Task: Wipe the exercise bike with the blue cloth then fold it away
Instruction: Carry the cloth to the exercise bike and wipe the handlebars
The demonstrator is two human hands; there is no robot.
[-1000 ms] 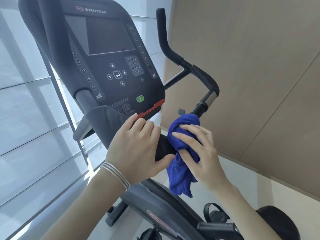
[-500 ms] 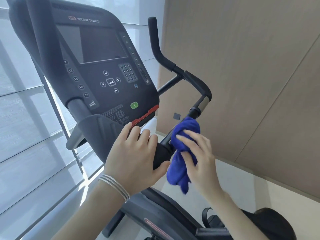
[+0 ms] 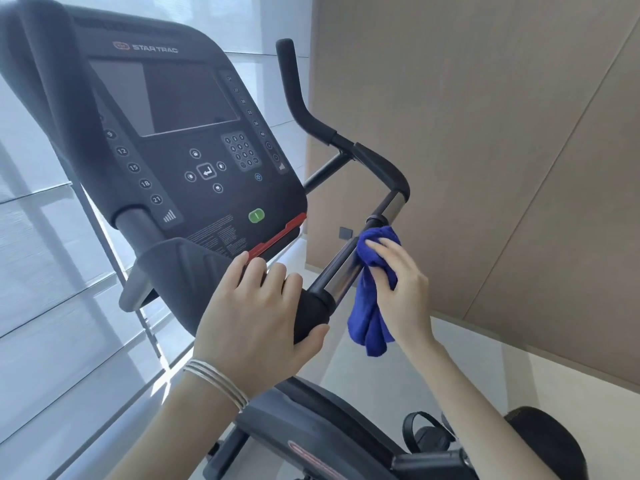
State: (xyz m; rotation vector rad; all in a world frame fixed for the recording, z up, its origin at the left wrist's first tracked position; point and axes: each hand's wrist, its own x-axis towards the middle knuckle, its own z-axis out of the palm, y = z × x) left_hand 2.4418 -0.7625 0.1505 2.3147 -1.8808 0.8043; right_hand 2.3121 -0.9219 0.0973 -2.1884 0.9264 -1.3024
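Observation:
The exercise bike's dark console point(image 3: 194, 143) fills the upper left, with its black handlebar point(image 3: 377, 164) curving up to the right. My left hand point(image 3: 256, 317) is wrapped around the black foam grip point(image 3: 311, 313) at the handlebar's near end. My right hand point(image 3: 398, 285) presses the bunched blue cloth point(image 3: 370, 306) against the right side of the chrome section of the bar point(image 3: 343, 275). The cloth's loose end hangs down below my palm.
A tan panelled wall point(image 3: 485, 133) stands close on the right. Window blinds point(image 3: 41, 271) run along the left. The bike's frame point(image 3: 311, 434), a pedal strap point(image 3: 422, 431) and the black seat point(image 3: 540, 441) lie below my arms.
My right hand has slid the blue cloth up the bar, away from the foam grip, uncovering the chrome section. My left hand stays on the grip.

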